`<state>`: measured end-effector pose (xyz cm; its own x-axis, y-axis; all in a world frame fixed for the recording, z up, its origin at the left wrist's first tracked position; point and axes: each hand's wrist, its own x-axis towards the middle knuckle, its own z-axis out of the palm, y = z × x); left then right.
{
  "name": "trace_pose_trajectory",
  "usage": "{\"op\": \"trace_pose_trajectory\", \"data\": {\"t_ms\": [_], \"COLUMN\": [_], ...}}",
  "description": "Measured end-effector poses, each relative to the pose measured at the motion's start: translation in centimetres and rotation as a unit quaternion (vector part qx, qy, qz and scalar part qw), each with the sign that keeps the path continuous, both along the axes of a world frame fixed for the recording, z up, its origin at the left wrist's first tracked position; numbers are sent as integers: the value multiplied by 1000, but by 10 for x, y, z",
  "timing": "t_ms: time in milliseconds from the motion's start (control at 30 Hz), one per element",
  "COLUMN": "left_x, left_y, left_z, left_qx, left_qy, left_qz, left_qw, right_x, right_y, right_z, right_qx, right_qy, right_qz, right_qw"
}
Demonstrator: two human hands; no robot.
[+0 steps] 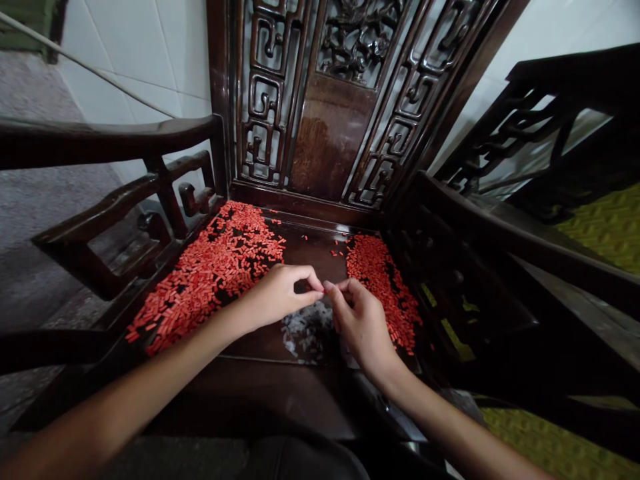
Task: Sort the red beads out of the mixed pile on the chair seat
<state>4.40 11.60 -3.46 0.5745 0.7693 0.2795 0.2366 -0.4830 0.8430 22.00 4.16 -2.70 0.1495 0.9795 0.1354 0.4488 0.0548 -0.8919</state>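
My left hand (283,293) and my right hand (363,320) meet fingertip to fingertip above the dark wooden seat (310,257). Both are pinched around a tiny reddish piece (325,288), mostly hidden by the fingers. Small red pieces lie spread in a large patch (200,273) on the seat's left side. A narrower patch of red pieces (383,273) lies on the right, partly behind my right hand. Below the fingertips is a heap of small whitish translucent pieces (305,330), partly covered by my right hand.
A carved chair back (335,133) rises behind the seat, with a left armrest (115,140) and a right armrest (525,243) beside it. Another dark carved piece of furniture (575,120) stands at the right. A pale cable (90,67) crosses the upper left.
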Motion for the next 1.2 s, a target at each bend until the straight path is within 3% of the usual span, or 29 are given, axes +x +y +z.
{"op": "trace_pose_trajectory", "data": {"t_ms": [200,700,1200], "left_x": [0,1,1], "left_y": [-1,-4,-5], "left_z": [-1,4,5], "left_qx": [-8,-40,-43], "left_qy": [-8,-75,-85], "left_qz": [18,30,24], "left_qw": [1000,996,995], "right_x": [1,-6,-4], "right_y": [3,4,5], "right_z": [-1,2,9], "right_qx": [-28,-3,-22], "right_qy": [67,192,219], "right_qz": [26,51,54], "right_qw": [997,980,974]}}
